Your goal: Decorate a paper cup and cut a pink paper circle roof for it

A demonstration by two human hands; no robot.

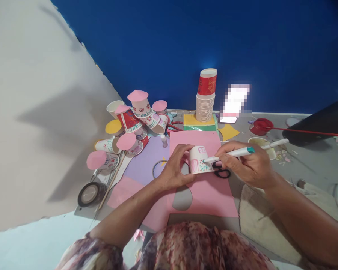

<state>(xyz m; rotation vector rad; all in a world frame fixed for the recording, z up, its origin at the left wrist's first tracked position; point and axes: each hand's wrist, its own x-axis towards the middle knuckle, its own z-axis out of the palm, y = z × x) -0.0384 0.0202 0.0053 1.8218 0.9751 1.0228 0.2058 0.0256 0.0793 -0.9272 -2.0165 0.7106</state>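
Note:
My left hand (178,169) grips a white paper cup (198,167) from its left side, fingers at its top and thumb near its rim. The cup is upside down over pink paper (205,198) and bears a pink window, a pink door, small flowers and green strokes. In my right hand (246,165) is a white marker with a green end (236,152), its tip touching the cup's drawn side. Black-handled scissors (222,173) lie just right of the cup, partly hidden by my right hand.
Decorated cups with pink cone tops (138,103) crowd the left. A cup stack (205,107) and a lit phone (233,103) stand at the back. Black tape (89,194) is front left, a glue stick (163,140) behind my left hand, a bowl (253,141) at right.

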